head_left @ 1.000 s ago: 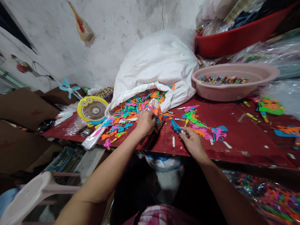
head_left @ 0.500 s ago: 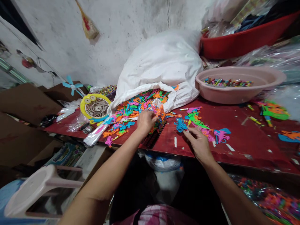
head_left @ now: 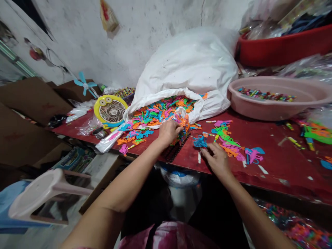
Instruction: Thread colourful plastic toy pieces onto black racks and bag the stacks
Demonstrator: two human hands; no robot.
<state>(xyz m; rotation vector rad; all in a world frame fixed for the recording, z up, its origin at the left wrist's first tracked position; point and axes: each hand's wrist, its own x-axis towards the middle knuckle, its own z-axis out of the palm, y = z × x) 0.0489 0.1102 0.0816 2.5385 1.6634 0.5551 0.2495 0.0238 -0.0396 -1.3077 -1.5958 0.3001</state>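
My left hand [head_left: 169,133] is closed, its fingers curled down at the near side of a heap of orange, pink and green plastic toy pieces [head_left: 183,121]. These are in or against a black slotted holder [head_left: 174,150] at the table edge. Whatever the left fingers grip is hidden. My right hand [head_left: 217,158] pinches the lower edge of a blue plastic toy piece [head_left: 199,141] just above the red table [head_left: 275,162]. Beyond my left hand, a large white sack [head_left: 186,65] spills similar pieces. A row of mixed-colour pieces [head_left: 228,138] lies right of the blue one.
A pink basin [head_left: 280,107] with small colourful tubes stands at the right, below a red basin [head_left: 282,46]. A yellow fan [head_left: 112,110] and clear plastic bags [head_left: 110,140] are at the left. A plastic stool [head_left: 38,193] stands on the floor.
The view has shifted slightly, so the table things appear farther right. My right hand and the blue piece have moved a little left over the table. My left hand stays by the heap.
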